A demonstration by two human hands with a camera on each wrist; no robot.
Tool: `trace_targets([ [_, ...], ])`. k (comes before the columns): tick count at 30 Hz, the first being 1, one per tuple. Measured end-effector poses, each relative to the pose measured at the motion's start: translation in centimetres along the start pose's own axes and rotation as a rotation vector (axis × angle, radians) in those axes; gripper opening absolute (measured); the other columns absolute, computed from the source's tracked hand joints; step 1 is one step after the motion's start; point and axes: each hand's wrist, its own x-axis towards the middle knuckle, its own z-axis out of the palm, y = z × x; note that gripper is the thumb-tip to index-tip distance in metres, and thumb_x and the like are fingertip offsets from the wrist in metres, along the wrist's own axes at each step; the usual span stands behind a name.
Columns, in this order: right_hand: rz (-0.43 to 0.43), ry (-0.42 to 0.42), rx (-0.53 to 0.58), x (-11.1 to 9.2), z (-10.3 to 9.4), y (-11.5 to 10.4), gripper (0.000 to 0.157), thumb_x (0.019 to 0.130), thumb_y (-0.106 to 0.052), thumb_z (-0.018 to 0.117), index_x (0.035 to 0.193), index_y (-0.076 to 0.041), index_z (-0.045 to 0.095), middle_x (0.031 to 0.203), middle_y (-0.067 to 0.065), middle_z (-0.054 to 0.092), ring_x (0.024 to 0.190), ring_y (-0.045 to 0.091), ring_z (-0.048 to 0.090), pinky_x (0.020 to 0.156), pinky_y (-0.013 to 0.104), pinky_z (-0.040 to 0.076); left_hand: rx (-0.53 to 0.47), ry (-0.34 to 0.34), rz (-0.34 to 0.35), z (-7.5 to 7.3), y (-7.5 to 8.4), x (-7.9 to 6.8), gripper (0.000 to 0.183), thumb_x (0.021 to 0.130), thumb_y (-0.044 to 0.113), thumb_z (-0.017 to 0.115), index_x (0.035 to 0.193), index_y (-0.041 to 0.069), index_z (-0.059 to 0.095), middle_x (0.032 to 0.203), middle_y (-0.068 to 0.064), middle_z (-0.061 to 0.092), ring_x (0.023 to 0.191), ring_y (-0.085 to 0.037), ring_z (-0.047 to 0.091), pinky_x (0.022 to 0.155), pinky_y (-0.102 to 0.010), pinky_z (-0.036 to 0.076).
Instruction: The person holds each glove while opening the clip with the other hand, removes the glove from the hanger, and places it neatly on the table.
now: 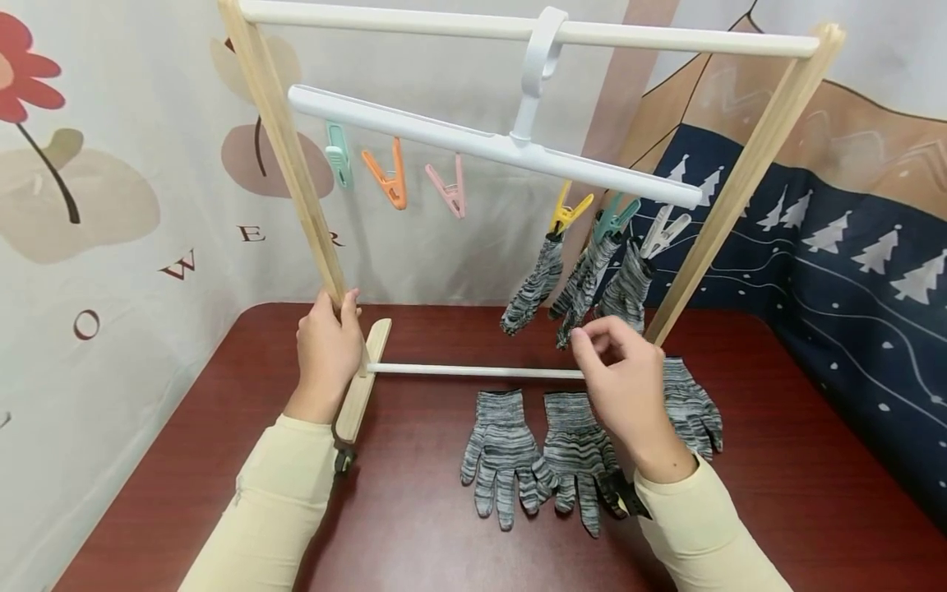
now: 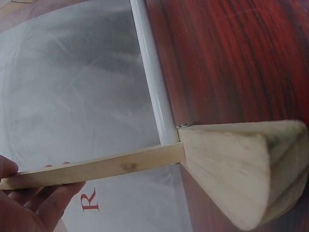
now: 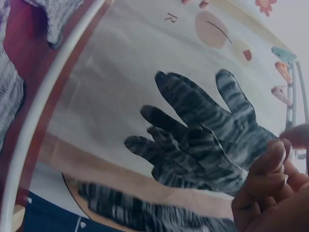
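Note:
My left hand point(image 1: 330, 352) grips the left wooden post point(image 1: 296, 177) of a drying rack, fingers wrapped round it. My right hand point(image 1: 625, 382) is raised before the hanging gloves, its fingers curled and the thumb close to the index finger, with nothing visible between them. Striped grey knit gloves point(image 1: 534, 284) hang from a white hanger point(image 1: 444, 140) by a yellow clip point(image 1: 568, 212), a teal clip point(image 1: 616, 217) and a white clip point(image 1: 662, 235). In the right wrist view the dark striped gloves point(image 3: 203, 111) dangle just beyond the fingers.
A green clip point(image 1: 339, 156), an orange clip point(image 1: 390, 174) and a pink clip point(image 1: 451, 187) hang bare on the hanger's left half. On the red-brown table point(image 1: 414, 526) lie a flat glove point(image 1: 503, 444), another glove point(image 1: 573, 436) and one glove point(image 1: 688, 403) partly behind my right arm. A white lower bar point(image 1: 473, 372) crosses the rack.

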Motion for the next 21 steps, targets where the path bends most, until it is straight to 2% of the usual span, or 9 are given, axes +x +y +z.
trace_targets([
  [5, 0.001, 0.226, 0.073, 0.8, -0.7, 0.7, 0.006, 0.092, -0.005, 0.068, 0.091, 0.0, 0.07, 0.069, -0.004, 0.06, 0.058, 0.002, 0.05, 0.056, 0.016, 0.04, 0.0, 0.004, -0.002, 0.0, 0.1, 0.0, 0.04, 0.105, 0.038, 0.048, 0.111, 0.001, 0.063, 0.101, -0.018, 0.076, 0.093, -0.044, 0.07, 0.079, -0.058, 0.05],
  [9, 0.014, 0.347, 0.069, 1.7, -1.2, 1.5, 0.015, 0.091, -0.005, 0.069, 0.102, 0.005, 0.068, 0.087, -0.013, 0.058, 0.078, 0.003, 0.056, 0.069, 0.016, 0.045, -0.004, 0.006, 0.002, -0.1, 0.1, 0.1, 0.042, 0.105, 0.039, 0.047, 0.112, 0.0, 0.063, 0.101, -0.018, 0.076, 0.092, -0.044, 0.07, 0.078, -0.058, 0.05],
  [12, 0.03, 0.372, 0.052, 1.9, -1.3, 2.0, 0.028, 0.091, -0.005, 0.069, 0.116, 0.005, 0.064, 0.103, -0.007, 0.057, 0.096, 0.009, 0.056, 0.083, 0.02, 0.049, -0.002, 0.003, -0.003, -0.1, 0.0, 0.0, 0.043, 0.106, 0.039, 0.047, 0.112, 0.0, 0.062, 0.101, -0.019, 0.076, 0.092, -0.044, 0.07, 0.078, -0.057, 0.05],
  [15, 0.066, 0.372, 0.032, 1.8, -1.1, 2.5, 0.038, 0.091, -0.006, 0.068, 0.127, 0.001, 0.058, 0.116, 0.005, 0.055, 0.107, 0.016, 0.055, 0.089, 0.022, 0.049, 0.001, -0.003, -0.007, -0.1, -0.1, -0.1, 0.042, 0.106, 0.038, 0.047, 0.112, -0.001, 0.062, 0.101, -0.019, 0.076, 0.093, -0.045, 0.07, 0.078, -0.057, 0.05],
  [18, 0.097, 0.37, 0.011, 1.8, -0.9, 3.2, 0.046, 0.092, -0.007, 0.067, 0.136, -0.006, 0.053, 0.125, 0.014, 0.051, 0.11, 0.019, 0.055, 0.089, 0.02, 0.048, 0.003, -0.006, -0.002, -0.1, -0.1, -0.1, 0.041, 0.106, 0.037, 0.047, 0.113, -0.001, 0.062, 0.101, -0.019, 0.076, 0.092, -0.045, 0.07, 0.077, -0.057, 0.05],
  [21, 0.128, 0.343, -0.005, 1.8, -0.9, 3.7, 0.056, 0.093, -0.008, 0.065, 0.145, -0.015, 0.047, 0.133, 0.014, 0.049, 0.102, 0.012, 0.059, 0.083, 0.014, 0.048, 0.001, -0.007, 0.002, -0.1, -0.1, 0.0, 0.041, 0.106, 0.037, 0.047, 0.114, -0.001, 0.062, 0.102, -0.019, 0.076, 0.092, -0.045, 0.07, 0.077, -0.057, 0.05],
])
